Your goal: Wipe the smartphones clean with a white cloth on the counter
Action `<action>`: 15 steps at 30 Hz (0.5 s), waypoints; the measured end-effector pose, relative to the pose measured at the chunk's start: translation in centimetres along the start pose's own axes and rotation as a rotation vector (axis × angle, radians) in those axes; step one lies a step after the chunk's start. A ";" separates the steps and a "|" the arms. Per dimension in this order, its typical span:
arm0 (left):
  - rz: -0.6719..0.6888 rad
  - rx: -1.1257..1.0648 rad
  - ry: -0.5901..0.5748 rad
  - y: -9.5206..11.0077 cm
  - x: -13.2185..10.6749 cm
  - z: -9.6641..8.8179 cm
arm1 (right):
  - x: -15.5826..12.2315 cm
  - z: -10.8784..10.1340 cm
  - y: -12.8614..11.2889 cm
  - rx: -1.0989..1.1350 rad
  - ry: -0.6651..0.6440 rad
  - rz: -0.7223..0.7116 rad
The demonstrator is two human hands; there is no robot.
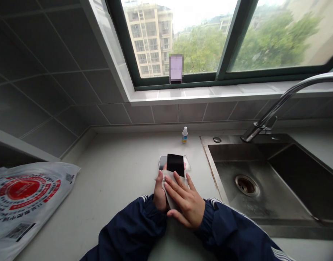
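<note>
My left hand (159, 195) is closed around a black-screened smartphone (175, 164), its thumb along the left edge and its other fingers mostly hidden beneath. A pale cloth (171, 200) covers the lower part of the screen. Flat on top of this cloth lies my right hand (187, 200), fingers stretched out and slightly spread, pressing it against the phone. Just beyond, partly covered by the phone, a grey flat device (163, 161) and a clear phone case (188, 165) rest on the counter. Farther back stands a small white spray bottle (184, 136) with a blue and yellow label.
To the right is a steel sink (210, 165) with a curved chrome faucet (280, 99). A printed white plastic bag (54, 181) lies on the counter (114, 159) at the left. On the sill under the window leans a phone-shaped thing with a blurred screen (176, 68).
</note>
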State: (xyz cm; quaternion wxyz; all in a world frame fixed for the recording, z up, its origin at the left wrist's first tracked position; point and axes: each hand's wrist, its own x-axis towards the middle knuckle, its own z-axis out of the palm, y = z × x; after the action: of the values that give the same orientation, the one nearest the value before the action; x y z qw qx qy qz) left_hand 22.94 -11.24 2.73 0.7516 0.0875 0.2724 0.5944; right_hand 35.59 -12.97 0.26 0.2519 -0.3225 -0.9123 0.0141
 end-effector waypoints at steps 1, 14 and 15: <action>0.015 -0.015 0.023 0.5 0.0 0.3 | 0.0 0.1 -0.3 0.005 -0.007 -0.025; 0.020 0.047 -0.134 0.9 0.8 -0.1 | -0.1 0.4 0.7 -0.094 0.051 0.264; 0.014 0.083 -0.143 0.7 0.8 -0.4 | -0.2 0.5 0.9 -0.088 0.056 0.288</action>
State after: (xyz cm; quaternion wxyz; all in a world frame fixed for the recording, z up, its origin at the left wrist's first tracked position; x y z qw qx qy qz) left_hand 22.27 -10.40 2.44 0.7607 0.1627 0.2419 0.5800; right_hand 35.99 -12.33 -0.42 0.2582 -0.4610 -0.8490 0.0009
